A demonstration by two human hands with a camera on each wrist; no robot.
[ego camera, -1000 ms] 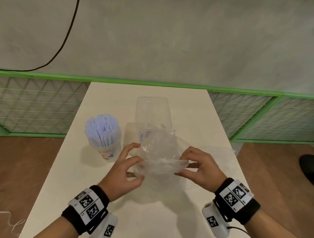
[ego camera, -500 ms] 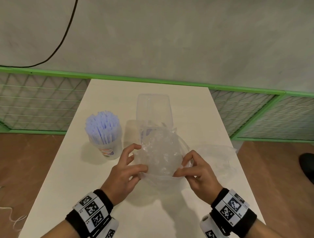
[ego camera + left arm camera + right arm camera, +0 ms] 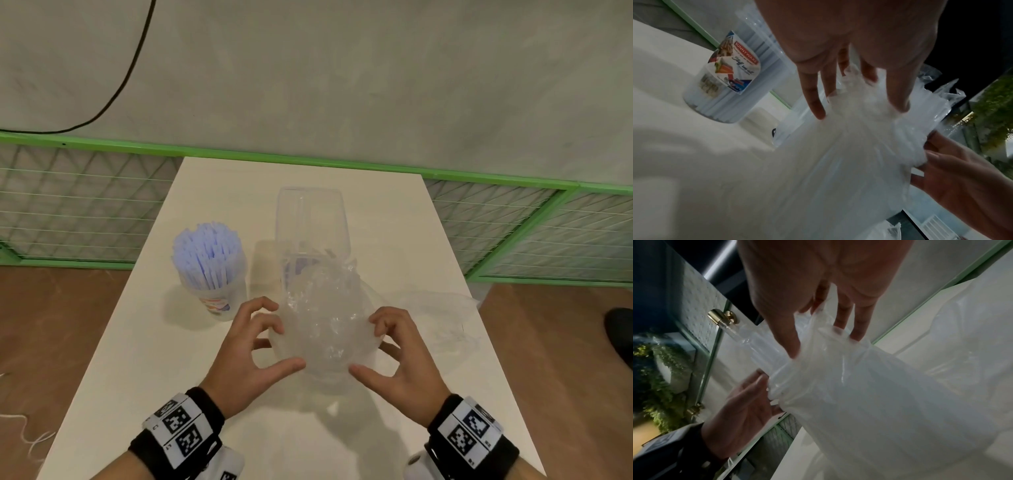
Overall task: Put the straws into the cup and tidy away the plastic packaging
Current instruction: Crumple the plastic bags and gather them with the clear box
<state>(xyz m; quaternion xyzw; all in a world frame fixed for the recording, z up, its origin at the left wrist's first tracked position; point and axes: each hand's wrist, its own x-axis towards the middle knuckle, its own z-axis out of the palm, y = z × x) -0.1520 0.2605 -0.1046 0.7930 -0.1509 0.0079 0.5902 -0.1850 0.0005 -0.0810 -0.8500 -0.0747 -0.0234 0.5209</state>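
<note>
Here, a crumpled wad of clear plastic packaging (image 3: pixel 325 325) was held up between two hands, a little above the white table (image 3: pixel 144 370). The left hand (image 3: pixel 246 356) was curled round its left side, with the fingertips (image 3: pixel 818 112) and thumb pressed into the plastic. The right hand (image 3: pixel 400 359) was curled round its right side in the same way, with the fingers (image 3: pixel 857 334) dug into the folds. The hands were kept apart, with only the wad between them. A cup (image 3: pixel 219 294) packed full of pale blue straws (image 3: pixel 205 250) was stood upright on the table, to the left of the wad. A tall clear container (image 3: pixel 311 222) was seen just behind the wad. More loose clear plastic (image 3: pixel 442 315) was left lying on the table's right edge.
</note>
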